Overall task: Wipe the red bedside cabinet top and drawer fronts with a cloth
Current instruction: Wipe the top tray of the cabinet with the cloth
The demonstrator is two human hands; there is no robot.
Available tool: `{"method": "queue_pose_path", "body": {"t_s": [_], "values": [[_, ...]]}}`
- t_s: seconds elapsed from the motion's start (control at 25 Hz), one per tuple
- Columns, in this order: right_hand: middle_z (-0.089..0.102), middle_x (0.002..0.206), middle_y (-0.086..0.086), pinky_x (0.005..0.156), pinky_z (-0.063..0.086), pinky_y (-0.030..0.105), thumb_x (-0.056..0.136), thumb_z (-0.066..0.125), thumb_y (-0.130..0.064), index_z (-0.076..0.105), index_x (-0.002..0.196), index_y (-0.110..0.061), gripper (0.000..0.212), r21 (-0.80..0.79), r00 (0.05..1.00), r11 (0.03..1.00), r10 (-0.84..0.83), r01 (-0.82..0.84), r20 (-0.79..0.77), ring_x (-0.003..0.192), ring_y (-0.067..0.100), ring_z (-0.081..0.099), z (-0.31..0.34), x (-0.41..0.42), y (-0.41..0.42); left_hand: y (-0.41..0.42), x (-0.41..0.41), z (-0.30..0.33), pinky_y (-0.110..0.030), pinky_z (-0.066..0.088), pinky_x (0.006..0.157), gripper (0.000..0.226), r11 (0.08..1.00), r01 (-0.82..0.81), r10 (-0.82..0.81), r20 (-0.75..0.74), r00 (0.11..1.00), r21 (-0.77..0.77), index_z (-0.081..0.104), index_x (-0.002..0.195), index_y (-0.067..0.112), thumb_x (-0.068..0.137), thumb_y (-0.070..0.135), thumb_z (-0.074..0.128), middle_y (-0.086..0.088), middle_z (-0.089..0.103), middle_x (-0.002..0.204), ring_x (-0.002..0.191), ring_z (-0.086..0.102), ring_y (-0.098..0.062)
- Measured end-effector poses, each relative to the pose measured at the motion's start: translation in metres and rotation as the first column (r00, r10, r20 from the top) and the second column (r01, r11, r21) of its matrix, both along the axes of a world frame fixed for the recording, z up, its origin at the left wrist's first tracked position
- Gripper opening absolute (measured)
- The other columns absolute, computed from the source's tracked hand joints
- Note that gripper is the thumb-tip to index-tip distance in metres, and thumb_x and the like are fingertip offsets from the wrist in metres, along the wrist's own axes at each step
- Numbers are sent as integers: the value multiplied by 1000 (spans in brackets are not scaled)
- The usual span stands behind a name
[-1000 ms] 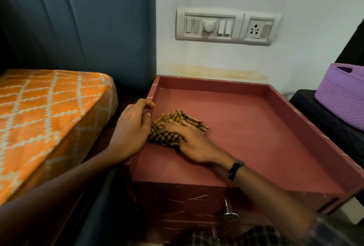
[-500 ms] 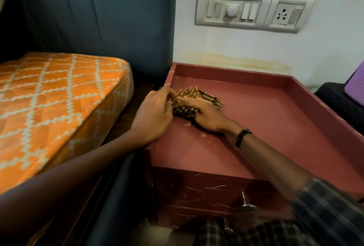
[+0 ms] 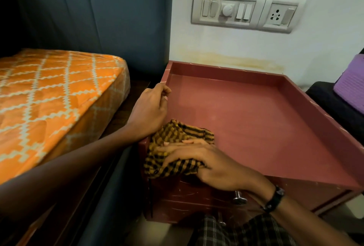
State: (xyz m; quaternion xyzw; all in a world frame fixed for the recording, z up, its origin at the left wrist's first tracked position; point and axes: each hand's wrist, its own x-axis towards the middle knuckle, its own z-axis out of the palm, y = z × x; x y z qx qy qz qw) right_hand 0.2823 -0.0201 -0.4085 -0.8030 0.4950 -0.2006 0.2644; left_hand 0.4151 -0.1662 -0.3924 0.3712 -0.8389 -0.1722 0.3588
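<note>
The red bedside cabinet (image 3: 256,119) has a tray-like top with raised rims on three sides. A yellow-and-black checked cloth (image 3: 173,143) lies at the top's front left corner and hangs over the front edge. My right hand (image 3: 208,163) presses flat on the cloth, fingers spread over it. My left hand (image 3: 151,109) grips the cabinet's left rim with the fingers curled over it. Below the right hand, a drawer front shows a metal knob (image 3: 239,197).
An orange patterned mattress (image 3: 49,96) lies to the left, with a dark gap between it and the cabinet. A switch and socket panel (image 3: 246,11) is on the white wall behind. A purple basket (image 3: 352,86) sits on a dark surface at the right.
My right hand has dragged the cloth from the middle of the left side down to the front left corner. My left hand stays on the left rim.
</note>
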Motion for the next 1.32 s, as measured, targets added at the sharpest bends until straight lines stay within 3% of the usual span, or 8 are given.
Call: {"method": "queue_pose_path", "body": {"t_s": [0.16,0.28,0.44,0.56,0.72,1.08,1.2,1.32], "values": [[61,130,-4,107,39,25,72,40,24,60,120,-12,63,114,981,994,-24,2,192,125,4,50,19,-3,19,-1,1,-2,-22,37,84,27,1000,-5,5,25,1000,-2,53,118,12,94,15,41,-5,61,116,108,52,-15],[70,103,-21,88,46,12,81,44,14,62,108,-28,54,9,868,959,-262,284,422,103,-5,62,46,-35,21,-1,1,-3,-24,38,83,26,1000,-4,5,34,999,-27,53,117,12,94,17,41,-6,61,115,106,53,-16],[72,102,-12,84,51,29,77,44,11,62,105,-38,59,-248,666,619,-709,746,234,98,11,67,34,-95,-19,0,1,-2,-26,42,84,26,999,-8,9,32,999,-36,53,118,12,95,17,41,-8,61,115,105,54,-17],[63,127,1,107,36,42,70,40,-5,64,118,-23,56,-363,692,673,-715,645,-96,124,20,54,-8,-72,-34,0,0,-2,-27,41,84,26,999,-9,11,39,999,-37,53,117,12,95,17,41,-7,61,114,105,53,-17],[56,137,1,111,29,49,59,35,-4,61,122,-20,70,-322,843,806,-536,496,-44,134,18,44,-16,-4,-31,0,-1,-3,-29,39,88,27,999,37,-35,52,998,-31,54,117,12,94,15,42,-7,62,115,109,52,-19],[53,138,-13,107,18,4,59,41,9,58,124,-28,77,-148,956,949,-287,277,-55,130,-8,37,2,3,52,4,4,1,-31,41,92,25,997,78,-79,41,996,11,54,116,10,93,13,45,-9,62,115,109,54,-22],[51,127,-24,101,33,4,71,47,9,48,129,-44,78,-230,847,825,-531,516,-5,118,-5,50,9,-32,83,5,4,3,-32,42,93,26,998,65,-66,55,996,13,54,118,11,93,15,45,-8,61,117,111,54,-20],[60,123,-9,91,39,3,79,49,12,51,130,-33,68,-272,543,496,-828,825,137,109,6,57,11,-78,100,6,4,2,-36,45,96,27,998,63,-63,43,997,2,54,118,11,93,16,45,-8,61,119,112,54,-20]]}}
